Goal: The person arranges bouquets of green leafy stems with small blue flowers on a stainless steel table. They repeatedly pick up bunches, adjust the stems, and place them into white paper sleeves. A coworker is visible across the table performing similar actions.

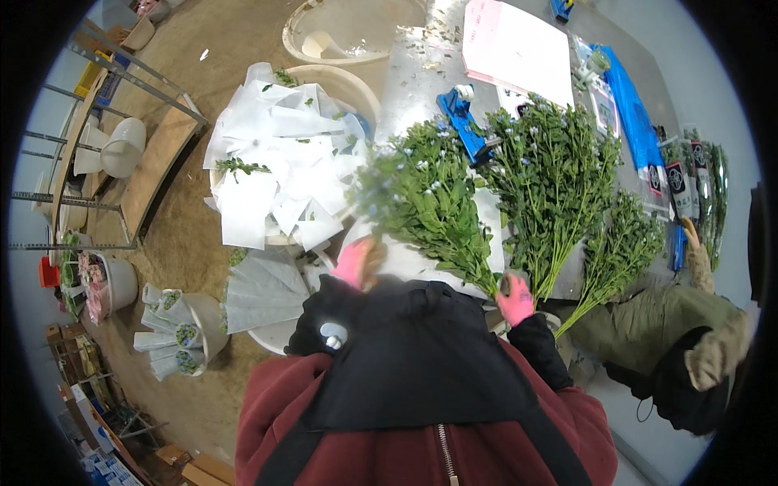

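Observation:
My right hand (515,300), in a pink glove, is closed round the stem ends of a leafy flower bunch (442,206) with small pale-blue blooms. This bunch lies slanting over white wrapping paper (397,257) on the metal table. My left hand (356,262), also pink-gloved, is beside the paper's left part; motion smears its fingers, and I cannot make out anything in them. The bunch's upper left tip is blurred too. A second, larger bunch (551,170) lies to the right, with a smaller bunch (620,247) beyond it. A blue tape dispenser (462,125) stands between the two larger bunches.
Left of the table, white paper sheets (275,162) heap over a tub. A round basin (356,32) holds a scoop. Pink-white sheets (515,44) and blue plastic (632,117) lie farther back. A co-worker (664,332) stands at right. Buckets (207,324) stand on the left floor.

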